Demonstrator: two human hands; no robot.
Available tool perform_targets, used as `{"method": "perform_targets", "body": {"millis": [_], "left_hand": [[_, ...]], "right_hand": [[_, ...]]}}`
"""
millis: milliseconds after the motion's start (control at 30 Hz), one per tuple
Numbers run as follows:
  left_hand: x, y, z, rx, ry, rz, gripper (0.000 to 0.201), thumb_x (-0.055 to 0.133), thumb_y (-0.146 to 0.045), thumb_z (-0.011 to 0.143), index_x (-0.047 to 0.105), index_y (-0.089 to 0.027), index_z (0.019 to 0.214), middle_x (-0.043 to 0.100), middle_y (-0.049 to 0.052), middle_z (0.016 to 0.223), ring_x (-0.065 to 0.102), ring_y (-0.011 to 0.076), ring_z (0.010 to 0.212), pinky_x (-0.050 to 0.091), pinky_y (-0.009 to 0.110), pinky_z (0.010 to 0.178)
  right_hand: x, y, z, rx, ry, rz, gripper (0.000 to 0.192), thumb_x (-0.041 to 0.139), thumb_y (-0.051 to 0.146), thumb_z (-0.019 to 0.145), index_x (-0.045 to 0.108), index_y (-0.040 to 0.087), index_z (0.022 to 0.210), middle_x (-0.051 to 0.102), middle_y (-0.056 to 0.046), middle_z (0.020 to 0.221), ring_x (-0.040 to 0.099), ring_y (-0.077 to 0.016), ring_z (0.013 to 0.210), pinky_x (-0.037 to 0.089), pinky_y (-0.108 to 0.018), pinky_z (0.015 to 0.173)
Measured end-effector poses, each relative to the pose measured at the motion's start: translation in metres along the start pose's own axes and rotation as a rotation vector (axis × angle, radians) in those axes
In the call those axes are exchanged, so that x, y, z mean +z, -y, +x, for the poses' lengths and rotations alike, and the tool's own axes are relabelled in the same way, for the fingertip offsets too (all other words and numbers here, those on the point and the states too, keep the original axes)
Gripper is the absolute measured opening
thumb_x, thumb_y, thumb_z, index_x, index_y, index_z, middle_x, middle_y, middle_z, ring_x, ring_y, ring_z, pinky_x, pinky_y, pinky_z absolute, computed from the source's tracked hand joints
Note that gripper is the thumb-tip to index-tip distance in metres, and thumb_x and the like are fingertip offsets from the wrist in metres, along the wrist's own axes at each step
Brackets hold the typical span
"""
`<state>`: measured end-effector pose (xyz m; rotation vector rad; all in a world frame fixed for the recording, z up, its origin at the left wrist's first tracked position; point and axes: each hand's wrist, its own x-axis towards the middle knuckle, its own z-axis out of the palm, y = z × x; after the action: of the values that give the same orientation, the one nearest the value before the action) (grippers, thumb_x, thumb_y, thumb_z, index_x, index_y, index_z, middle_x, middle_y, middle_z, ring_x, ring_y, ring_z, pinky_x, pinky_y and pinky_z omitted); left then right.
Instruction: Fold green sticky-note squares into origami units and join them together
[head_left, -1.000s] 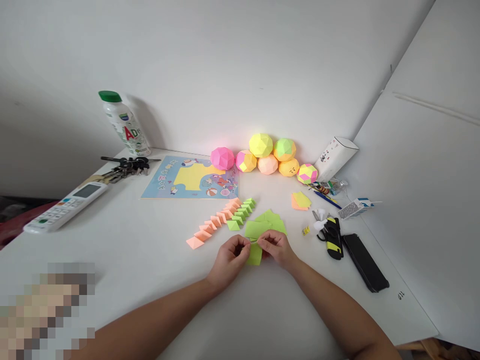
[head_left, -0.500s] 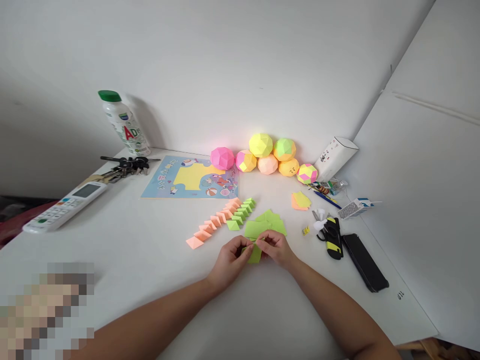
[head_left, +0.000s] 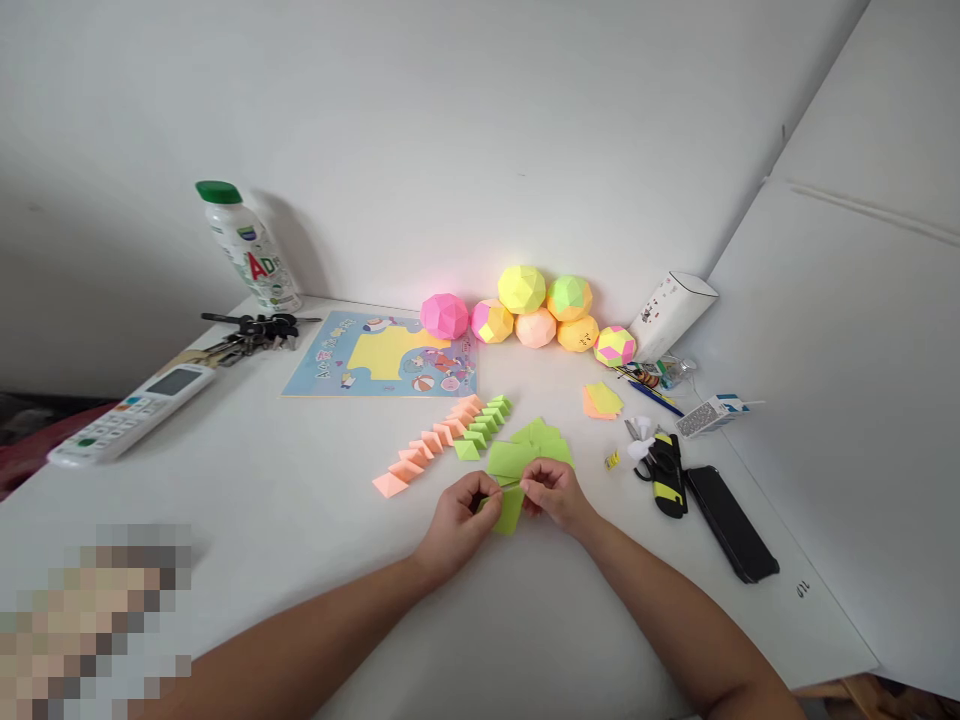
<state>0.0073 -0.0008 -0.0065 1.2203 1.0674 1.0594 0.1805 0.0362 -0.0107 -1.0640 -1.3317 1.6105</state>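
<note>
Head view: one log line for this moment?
left hand: pinching green paper piece | right hand: pinching same | loose green paper sheets: behind, on white table

Both forearms reaching in from below, converging at the middle, left hand (head_left: pixel 457 522) with fingers curled and thumb pinched, right hand (head_left: pixel 553 497) likewise pinched, fingertips of both nearly meeting.

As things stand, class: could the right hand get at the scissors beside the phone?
Probably yes: the scissors lie on bare table just right of the right hand, nothing between. But that hand now pinches the green paper.
</note>
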Motion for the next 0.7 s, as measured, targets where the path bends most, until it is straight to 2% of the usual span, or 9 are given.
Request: {"method": "perform_targets", "body": {"millis": [100,200,400,700], "left_hand": [[-0.0011,0.0002,0.0009,-0.014,-0.038,-0.034,0.015,0.052,-0.026,0.076,0.046,-0.017,0.066,0.043,-0.004,0.062,0.039,0.0091,0.057,0.033,0.020,0.053],[-0.0012,0.0004,0.0016,-0.019,-0.037,-0.065,0.014,0.051,-0.026,0.077,0.046,-0.017,0.067,0.042,-0.004,0.063,0.039,0.0090,0.057,0.034,0.020,0.053],[-0.0006,-0.0029,0.0013,-0.018,-0.024,-0.044,0.014,0.053,-0.026,0.075,0.047,-0.017,0.066,0.044,-0.003,0.062,0.041,0.0098,0.057,0.035,0.021,0.054],[0.0015,-0.0074,-0.0005,-0.011,0.017,0.033,0.016,0.054,-0.031,0.076,0.052,-0.017,0.071,0.052,-0.001,0.068,0.047,0.0122,0.063,0.039,0.023,0.059]], "right_hand": [[-0.0050,0.0001,0.0036,-0.006,-0.059,0.127,0.018,0.064,0.027,0.070,0.051,0.017,0.063,0.056,0.004,0.047,0.045,-0.0067,0.035,0.032,-0.018,0.034],[-0.0067,0.0009,0.0049,-0.019,-0.094,0.197,0.018,0.062,0.029,0.073,0.050,0.018,0.067,0.057,0.005,0.051,0.046,-0.0067,0.037,0.033,-0.017,0.036],[-0.0005,0.0015,0.0001,-0.031,0.079,0.003,0.017,0.066,0.031,0.074,0.057,0.016,0.075,0.057,0.003,0.058,0.051,-0.0080,0.045,0.042,-0.020,0.044],[0.0022,0.0045,-0.0015,-0.034,0.106,-0.051,0.018,0.066,0.031,0.075,0.058,0.015,0.071,0.054,0.003,0.057,0.050,-0.0078,0.046,0.042,-0.021,0.045]]}}
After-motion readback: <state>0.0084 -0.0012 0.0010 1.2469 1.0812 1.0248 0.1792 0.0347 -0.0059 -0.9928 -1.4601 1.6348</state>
